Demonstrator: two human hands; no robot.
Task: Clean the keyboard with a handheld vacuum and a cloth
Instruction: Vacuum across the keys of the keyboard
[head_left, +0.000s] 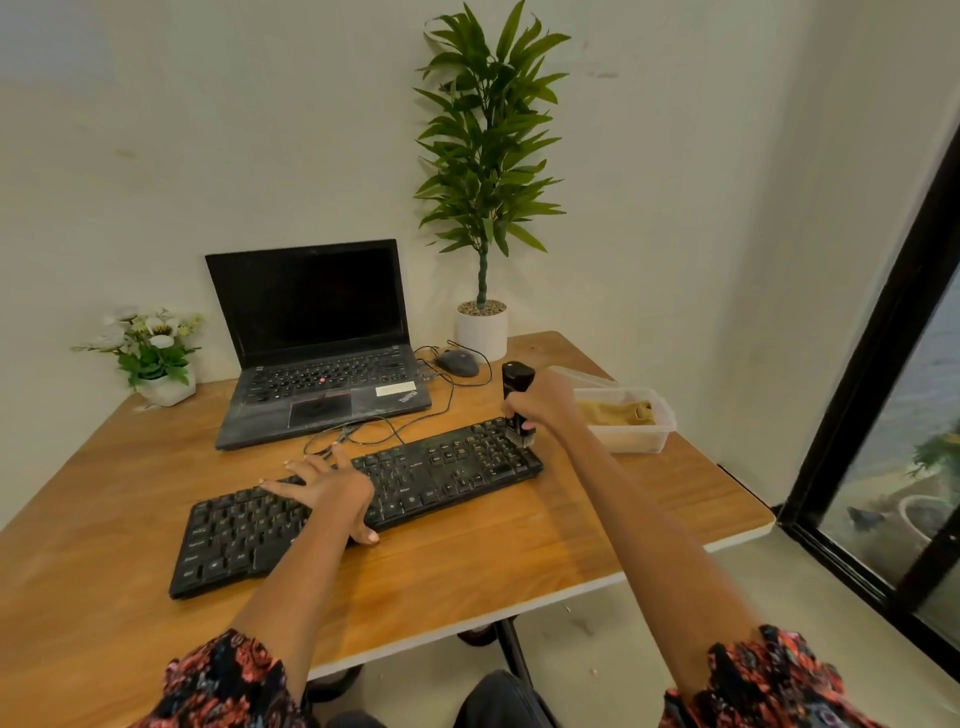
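Observation:
A black keyboard (436, 470) lies slanted across the wooden table (597, 525). My left hand (332, 491) presses flat on its middle keys, fingers spread. My right hand (545, 402) grips a small black handheld vacuum (516, 384) upright, its brush tip touching the keys at the keyboard's far right end. A tan cloth (618, 413) lies folded inside a clear plastic tub (657, 441) just right of the vacuum.
An open black laptop (311, 338) stands behind the keyboard, with a grey mouse (457, 362) and loose cables beside it. A tall potted plant (483, 327) and a small flower pot (156, 358) sit at the back. A dark window frame runs along the right.

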